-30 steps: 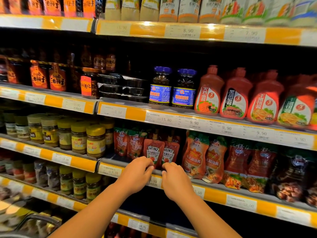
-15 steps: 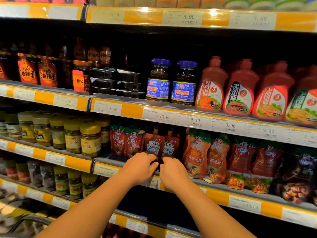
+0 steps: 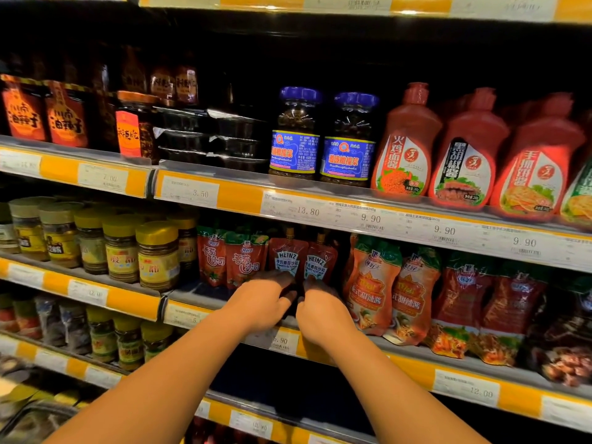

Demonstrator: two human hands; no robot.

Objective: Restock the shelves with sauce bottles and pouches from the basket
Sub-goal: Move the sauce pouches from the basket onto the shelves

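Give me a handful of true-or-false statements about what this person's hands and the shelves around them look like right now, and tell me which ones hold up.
1. Both hands are at the foot of the Heinz ketchup pouches. True: the left hand and right hand meet there, side by side.
2. The blue-lidded jars stand one shelf above the Heinz ketchup pouches. True.
3. The yellow-lidded jars sit to the right of the hands. False: they are to the left.
4. The red squeeze bottles share a shelf with the Heinz ketchup pouches. False: they stand one shelf higher, beside the blue-lidded jars.
5. The left hand holds a glass jar. False: it is at the pouches.
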